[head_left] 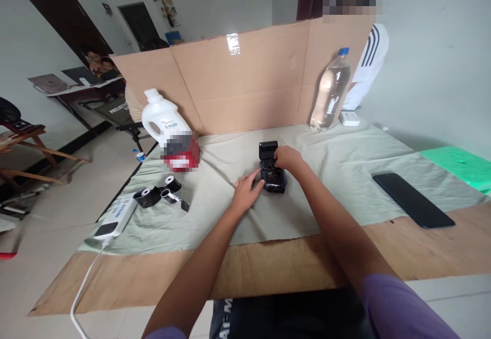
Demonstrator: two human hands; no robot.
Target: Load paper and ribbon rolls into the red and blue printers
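Note:
A small black device (273, 180), which looks like a portable receipt printer, rests on the cloth with its lid (268, 150) raised at the far side. My left hand (245, 191) lies against its left side, thumb and fingers apart, with the fingertips touching the casing. From the right, my right hand (289, 158) reaches over the opening between lid and body. Its fingers are curled together, and what they pinch, if anything, is hidden. Farther left on the cloth are several black rolls with white cores (148, 196), next to a small loop-shaped piece (172, 197).
A white jug (163, 119) and a red box (182, 157) stand back left. A power strip (117, 216) with a cable lies at the left edge. Behind rises a cardboard panel (245, 83). At right are a clear bottle (332, 93), a phone (412, 200) and a green stool (456, 165). A person's sleeve (370, 68) shows behind the panel.

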